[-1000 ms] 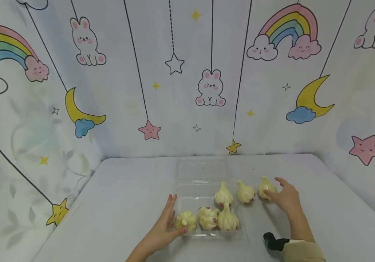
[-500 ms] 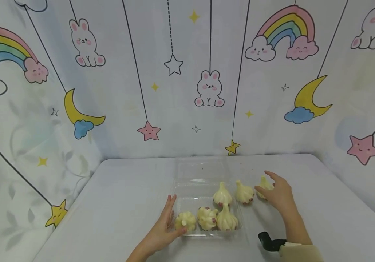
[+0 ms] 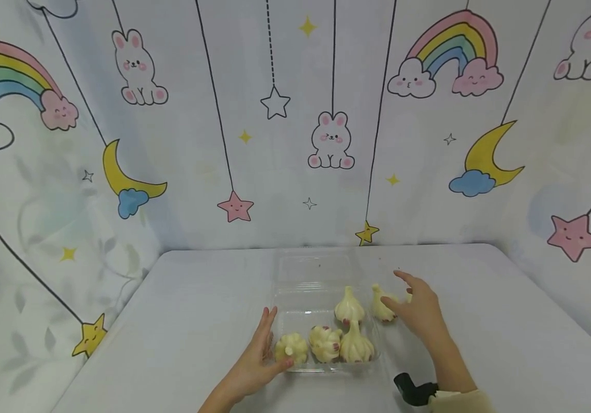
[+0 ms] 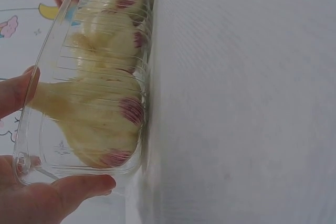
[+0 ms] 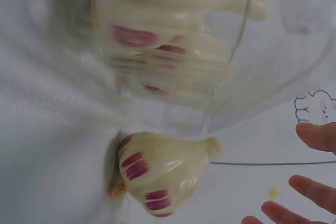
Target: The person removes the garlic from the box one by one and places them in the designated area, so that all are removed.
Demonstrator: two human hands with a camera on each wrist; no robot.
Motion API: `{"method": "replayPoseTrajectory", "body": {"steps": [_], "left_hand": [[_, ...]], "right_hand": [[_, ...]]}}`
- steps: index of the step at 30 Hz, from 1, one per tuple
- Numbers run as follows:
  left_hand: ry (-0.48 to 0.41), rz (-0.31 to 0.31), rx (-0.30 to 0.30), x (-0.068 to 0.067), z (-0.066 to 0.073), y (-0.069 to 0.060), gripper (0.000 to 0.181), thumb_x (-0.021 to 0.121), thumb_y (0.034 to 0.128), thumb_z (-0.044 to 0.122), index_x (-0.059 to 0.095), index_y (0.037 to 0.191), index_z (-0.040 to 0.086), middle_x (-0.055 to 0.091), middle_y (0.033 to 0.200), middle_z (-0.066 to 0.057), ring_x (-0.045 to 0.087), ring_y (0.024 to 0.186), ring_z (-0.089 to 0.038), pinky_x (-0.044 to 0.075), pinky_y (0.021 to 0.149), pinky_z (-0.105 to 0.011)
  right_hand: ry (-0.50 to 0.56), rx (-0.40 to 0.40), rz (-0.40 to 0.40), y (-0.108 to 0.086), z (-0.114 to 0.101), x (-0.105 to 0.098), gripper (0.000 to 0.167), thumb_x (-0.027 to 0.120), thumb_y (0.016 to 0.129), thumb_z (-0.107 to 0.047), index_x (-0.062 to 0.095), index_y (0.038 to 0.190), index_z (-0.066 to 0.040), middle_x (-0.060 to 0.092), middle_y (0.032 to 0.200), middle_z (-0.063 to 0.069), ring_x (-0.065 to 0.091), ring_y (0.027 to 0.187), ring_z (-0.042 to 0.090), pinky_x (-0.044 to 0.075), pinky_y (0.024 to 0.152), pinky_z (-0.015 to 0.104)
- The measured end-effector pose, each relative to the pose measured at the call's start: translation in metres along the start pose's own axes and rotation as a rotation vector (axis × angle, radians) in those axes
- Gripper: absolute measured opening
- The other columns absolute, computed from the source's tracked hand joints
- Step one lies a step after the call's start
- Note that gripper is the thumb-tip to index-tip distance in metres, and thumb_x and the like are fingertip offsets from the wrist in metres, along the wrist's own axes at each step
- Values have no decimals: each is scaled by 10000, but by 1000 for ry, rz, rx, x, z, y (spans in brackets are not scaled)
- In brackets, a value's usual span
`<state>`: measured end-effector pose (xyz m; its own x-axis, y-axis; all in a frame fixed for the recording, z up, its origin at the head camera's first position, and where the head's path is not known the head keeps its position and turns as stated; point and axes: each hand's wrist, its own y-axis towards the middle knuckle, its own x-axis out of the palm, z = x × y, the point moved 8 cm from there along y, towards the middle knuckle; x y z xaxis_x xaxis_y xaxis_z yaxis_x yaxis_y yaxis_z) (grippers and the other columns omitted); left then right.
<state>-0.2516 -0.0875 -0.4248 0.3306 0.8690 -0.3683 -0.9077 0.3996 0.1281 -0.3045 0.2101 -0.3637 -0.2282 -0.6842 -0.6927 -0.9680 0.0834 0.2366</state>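
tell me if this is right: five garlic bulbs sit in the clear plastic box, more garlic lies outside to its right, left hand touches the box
Only the count is wrong: the head view shows four garlic bulbs in the clear plastic box, not five. More garlic does lie outside to its right, and the left hand touches the box.

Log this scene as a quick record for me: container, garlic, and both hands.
Container: clear plastic, lid open behind it
Garlic inside: four bulbs
Loose bulb: on the table, just right of the container
Left hand: touching the container's near left corner
Right hand: fingers spread, near the loose bulb, apart from it
Behind right hand: likely another bulb, mostly hidden
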Motion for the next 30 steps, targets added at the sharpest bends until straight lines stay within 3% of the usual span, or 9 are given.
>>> {"method": "replayPoseTrajectory", "body": {"steps": [6, 30], "left_hand": [[-13, -17, -22, 0, 3, 0, 946, 676, 833, 241, -6, 1471, 95, -193, 1448, -285, 88, 1260, -571, 243, 969, -617], [-10, -20, -22, 0, 3, -1, 933, 668, 840, 250, -2, 1475, 116, -183, 1461, -263, 107, 1262, -568, 256, 961, -628]], "right_hand": [[23, 7, -32, -6, -20, 6, 667, 703, 801, -272, 412, 1349, -30, 381, 1350, 256, 437, 1151, 422, 462, 818, 531], [167, -57, -28, -13, -39, 45, 615, 742, 762, -166, 478, 1308, -66, 459, 1301, 173, 484, 1127, 382, 489, 842, 470]]}}
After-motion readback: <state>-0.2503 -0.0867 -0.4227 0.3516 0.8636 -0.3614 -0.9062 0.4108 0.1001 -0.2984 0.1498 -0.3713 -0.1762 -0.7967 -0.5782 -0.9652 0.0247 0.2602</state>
